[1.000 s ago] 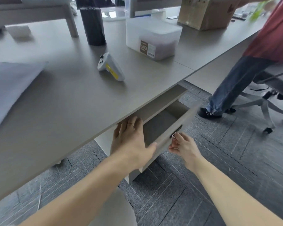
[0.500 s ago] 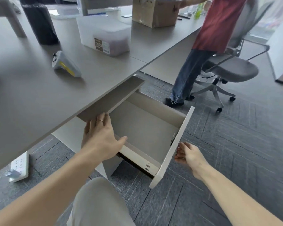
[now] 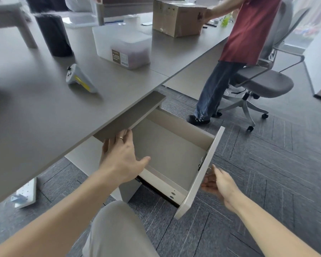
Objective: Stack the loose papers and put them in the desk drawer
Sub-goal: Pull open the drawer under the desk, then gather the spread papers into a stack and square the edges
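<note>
The desk drawer (image 3: 167, 153) under the grey desk (image 3: 44, 117) stands pulled far out, and its pale inside is bare. My left hand (image 3: 121, 158) lies palm down on the drawer's near side wall, fingers spread toward the desk's underside panel, holding nothing. My right hand (image 3: 218, 182) is at the outer face of the drawer front (image 3: 198, 182), with thumb and fingers pinched around the small metal drawer pull (image 3: 208, 168). No loose papers show clearly in this view.
On the desk are a grey-and-yellow handheld controller (image 3: 80, 79), a black cylinder (image 3: 54, 34), a clear plastic box (image 3: 122, 47) and a cardboard box (image 3: 178, 17). A person in a red shirt (image 3: 248, 30) sits on an office chair (image 3: 263, 84) to the right. A power strip (image 3: 26, 195) lies on the floor.
The drawer has slid from barely open to far out, drawn by my right hand. My view has swung right, and the papers at the left have left the frame.
</note>
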`<state>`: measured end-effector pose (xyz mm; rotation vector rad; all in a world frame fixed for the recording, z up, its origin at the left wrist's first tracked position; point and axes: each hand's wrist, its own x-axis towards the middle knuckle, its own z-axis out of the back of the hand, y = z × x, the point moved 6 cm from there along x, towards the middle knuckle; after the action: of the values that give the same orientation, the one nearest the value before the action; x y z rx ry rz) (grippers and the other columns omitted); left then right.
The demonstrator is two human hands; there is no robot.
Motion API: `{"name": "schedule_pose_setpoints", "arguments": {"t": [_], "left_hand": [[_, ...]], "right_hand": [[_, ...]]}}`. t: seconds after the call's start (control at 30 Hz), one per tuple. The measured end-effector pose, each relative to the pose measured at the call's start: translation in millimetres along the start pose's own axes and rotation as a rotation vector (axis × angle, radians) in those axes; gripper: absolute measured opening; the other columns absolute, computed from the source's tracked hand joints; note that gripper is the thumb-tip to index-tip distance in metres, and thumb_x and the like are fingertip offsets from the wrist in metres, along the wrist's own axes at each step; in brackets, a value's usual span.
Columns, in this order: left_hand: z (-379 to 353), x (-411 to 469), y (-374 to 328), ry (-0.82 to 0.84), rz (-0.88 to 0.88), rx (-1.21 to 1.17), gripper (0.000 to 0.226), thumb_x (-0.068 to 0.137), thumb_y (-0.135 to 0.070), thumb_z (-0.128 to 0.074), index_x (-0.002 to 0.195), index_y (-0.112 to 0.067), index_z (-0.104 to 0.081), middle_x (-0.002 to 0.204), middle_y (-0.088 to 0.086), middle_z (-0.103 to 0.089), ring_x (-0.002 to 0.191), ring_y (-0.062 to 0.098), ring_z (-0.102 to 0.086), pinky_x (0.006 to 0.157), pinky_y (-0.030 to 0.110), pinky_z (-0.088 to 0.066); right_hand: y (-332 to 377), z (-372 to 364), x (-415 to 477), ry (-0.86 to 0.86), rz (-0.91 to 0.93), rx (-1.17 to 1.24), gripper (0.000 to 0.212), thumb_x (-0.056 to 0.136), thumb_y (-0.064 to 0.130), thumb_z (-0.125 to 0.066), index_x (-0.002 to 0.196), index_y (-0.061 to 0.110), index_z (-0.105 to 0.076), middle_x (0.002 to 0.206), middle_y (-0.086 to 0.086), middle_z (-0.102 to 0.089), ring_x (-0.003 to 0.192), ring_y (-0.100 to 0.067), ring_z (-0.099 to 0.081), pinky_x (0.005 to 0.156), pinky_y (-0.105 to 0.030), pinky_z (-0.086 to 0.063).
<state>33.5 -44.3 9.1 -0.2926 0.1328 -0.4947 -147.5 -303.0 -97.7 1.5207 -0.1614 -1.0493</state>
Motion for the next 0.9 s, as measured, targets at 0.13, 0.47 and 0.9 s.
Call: {"name": "schedule_pose_setpoints", "arguments": {"t": [0.13, 0.47, 0.9], "left_hand": [[47.8, -14.9, -20.4, -0.108, -0.209, -0.218, 0.088, 0.089, -0.057, -0.063, 0.161, -0.021, -0.027, 0.163, -0.002, -0.036, 0.149, 0.019, -0.034, 0.120, 0.036, -0.031], [210.5, -78.0, 182.6, -0.583, 0.186, -0.367, 0.065, 0.096, -0.047, -0.060, 0.155, -0.027, -0.038, 0.157, -0.002, -0.042, 0.145, 0.019, -0.036, 0.115, 0.029, -0.028], [206.9, -322.1, 521.8, -0.390, 1.120, -0.126, 0.096, 0.089, -0.080, -0.033, 0.165, -0.025, -0.013, 0.175, 0.012, -0.010, 0.161, 0.028, -0.005, 0.128, 0.046, -0.004]], "right_hand": [[65.6, 9.4, -26.2, -0.294, 0.268, -0.295, 0.042, 0.104, 0.052, -0.036, 0.121, 0.017, -0.051, 0.117, -0.009, -0.062, 0.101, -0.026, -0.058, 0.086, -0.041, -0.046], [222.7, -261.3, -165.0, 0.289, 0.977, -0.387, 0.044, 0.098, 0.049, -0.043, 0.130, 0.022, -0.055, 0.119, 0.006, -0.059, 0.102, -0.007, -0.059, 0.078, -0.014, -0.039], [175.0, -570.1, -224.6, 0.586, 0.639, -0.805, 0.105, 0.079, 0.052, -0.079, 0.162, 0.018, -0.024, 0.139, -0.015, -0.056, 0.140, -0.035, -0.046, 0.110, -0.042, -0.041]]}}
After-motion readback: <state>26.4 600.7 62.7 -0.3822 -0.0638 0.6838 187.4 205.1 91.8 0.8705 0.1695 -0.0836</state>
